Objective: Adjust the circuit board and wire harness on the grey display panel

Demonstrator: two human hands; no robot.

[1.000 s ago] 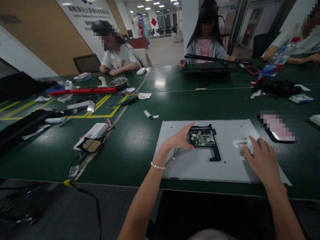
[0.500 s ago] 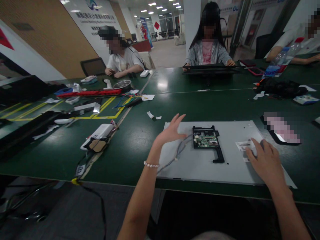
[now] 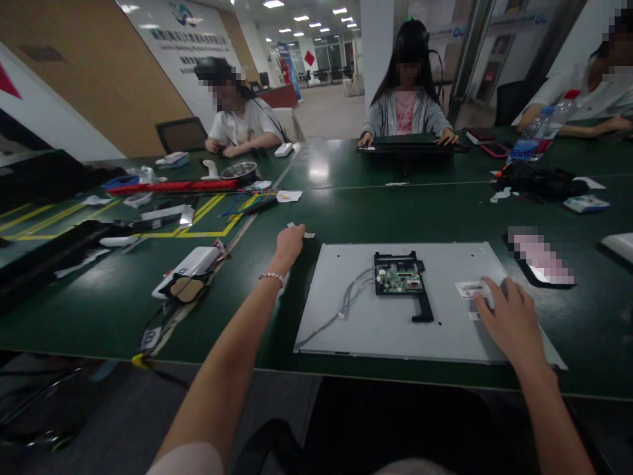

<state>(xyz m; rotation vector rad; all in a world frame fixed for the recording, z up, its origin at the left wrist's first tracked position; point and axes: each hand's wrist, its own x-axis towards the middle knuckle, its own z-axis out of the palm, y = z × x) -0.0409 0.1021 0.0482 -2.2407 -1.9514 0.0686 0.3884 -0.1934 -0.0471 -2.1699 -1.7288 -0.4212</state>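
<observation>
My left hand (image 3: 290,245) reaches over the green table beyond the panel's far left corner. Its fingers are closed at a small white paper strip (image 3: 291,225), which they partly cover. A second white strip (image 3: 309,235) lies just right of the fingertips. On the right part of the flat grey panel (image 3: 336,270), my right hand (image 3: 512,320) curls around a small white object (image 3: 488,295), mostly hidden by the fingers. Beside it are white labels (image 3: 467,290). A green circuit board (image 3: 399,280) sits in a black bracket (image 3: 424,309) on the panel, with grey cables (image 3: 349,302) running left.
Right of the panel lies a phone (image 3: 541,257). A white battery pack (image 3: 190,272) with wires lies to the left. Farther back are a metal bowl (image 3: 240,171), bottles (image 3: 537,135) and a black cable bundle (image 3: 539,181). Several people sit around the table.
My left hand has moved from above the panel's cables, left and away from me, to the white strips, and its fingers have closed. My right hand keeps its place on the panel.
</observation>
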